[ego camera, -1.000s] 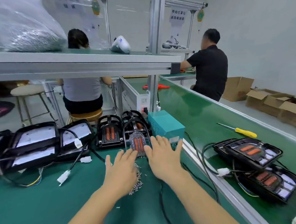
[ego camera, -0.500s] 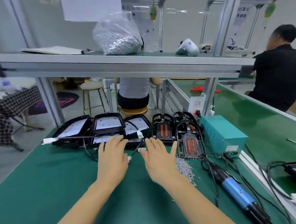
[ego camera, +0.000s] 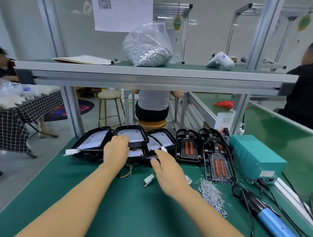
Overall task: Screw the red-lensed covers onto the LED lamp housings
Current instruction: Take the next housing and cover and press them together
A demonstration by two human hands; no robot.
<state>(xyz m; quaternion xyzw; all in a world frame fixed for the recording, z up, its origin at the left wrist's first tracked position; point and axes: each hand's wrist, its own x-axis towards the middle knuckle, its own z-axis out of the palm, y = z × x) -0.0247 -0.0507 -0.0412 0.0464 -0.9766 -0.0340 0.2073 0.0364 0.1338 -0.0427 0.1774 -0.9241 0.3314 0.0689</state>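
Observation:
Several black LED lamp housings point(ego camera: 95, 141) with white insides and trailing cables lie in a row at the back of the green bench. My left hand point(ego camera: 116, 151) rests on the middle housing point(ego camera: 133, 135), fingers curled over its near edge. My right hand point(ego camera: 167, 173) reaches toward the same pile, fingers nearly straight, fingertips touching the front edge of the lower housing point(ego camera: 139, 154). Red-lensed covers point(ego camera: 188, 149) in black frames stand to the right; one more cover point(ego camera: 218, 166) lies nearer. A heap of small silver screws point(ego camera: 211, 194) lies right of my right wrist.
A teal power box point(ego camera: 254, 155) sits at the right, and a blue electric screwdriver point(ego camera: 272, 219) with its cable lies in front of it. White connectors point(ego camera: 149, 179) lie loose by my hand. A bag of screws point(ego camera: 147, 49) stands on the overhead shelf. People sit beyond and right.
The view has swung left and both hands have moved forward and left, from the screw heap and covers onto the pile of housings. My left hand now lies on the middle housing.

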